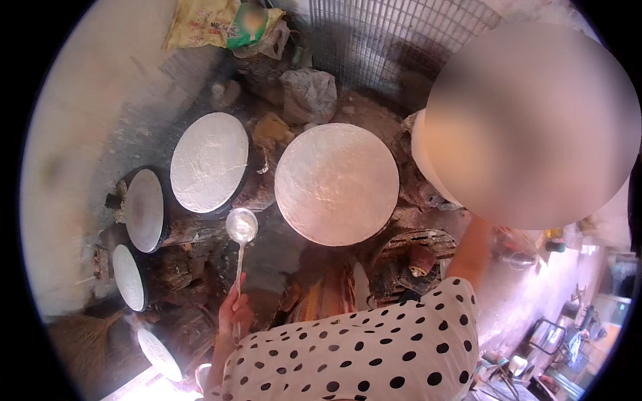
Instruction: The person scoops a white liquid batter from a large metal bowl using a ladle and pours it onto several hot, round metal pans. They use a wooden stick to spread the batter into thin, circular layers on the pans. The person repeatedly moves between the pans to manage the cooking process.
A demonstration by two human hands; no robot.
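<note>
My left hand (235, 312) grips the handle of a metal ladle (242, 225), its shiny bowl held out between two large round griddles. Pale batter or thin flatbread covers the griddle on the right (336, 185) from edge to edge. Left of it, a second griddle (209, 163) carries a similar pale layer. Farther left is a greyish round griddle (144, 210) whose surface looks bare. Two smaller-looking round pale surfaces (128, 277) (159, 355) follow along the lower left. My right forearm reaches up at the right, but a blurred disc hides the hand.
Part of another pale round surface (426, 160) shows beside the blurred disc. A slatted round stool or basket (439, 240) stands near my right arm. At the back are a wire mesh panel (361, 45), a plastic bag (310, 95) and a yellow-green sack (215, 25). A straw broom (90, 336) lies lower left.
</note>
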